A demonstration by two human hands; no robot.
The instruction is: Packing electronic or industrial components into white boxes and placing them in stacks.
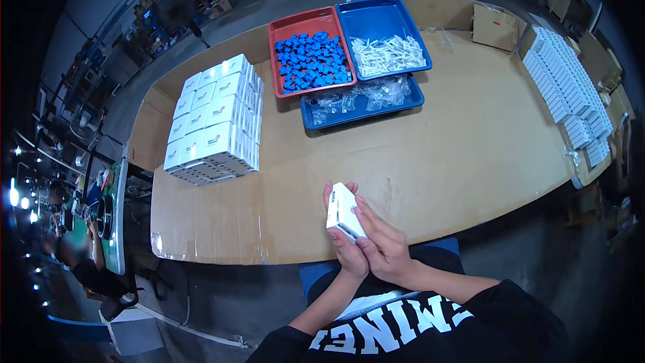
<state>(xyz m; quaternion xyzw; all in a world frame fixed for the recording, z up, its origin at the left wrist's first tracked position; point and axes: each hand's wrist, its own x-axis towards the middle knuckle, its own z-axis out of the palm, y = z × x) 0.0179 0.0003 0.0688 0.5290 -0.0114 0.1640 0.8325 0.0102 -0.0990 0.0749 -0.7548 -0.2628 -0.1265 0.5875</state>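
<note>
A small white cardboard box [344, 211] is held between both hands, tilted, above the table's near edge. My left hand [349, 255] is closed round its left and lower side, with fingertips showing at the far end. Pressed along the right side of the box is my right hand [386, 242], fingers together and reaching toward its far end. A dark gap shows at the box's near end; what is inside cannot be made out.
On the cardboard-covered table [430, 154], a stack of white boxes [211, 121] stands at left. Farther back are a red tray [272, 47] of blue parts, a blue tray [369, 17] of white sticks and a lower blue tray [363, 117] of clear bags. White pieces [564, 87] line the right edge.
</note>
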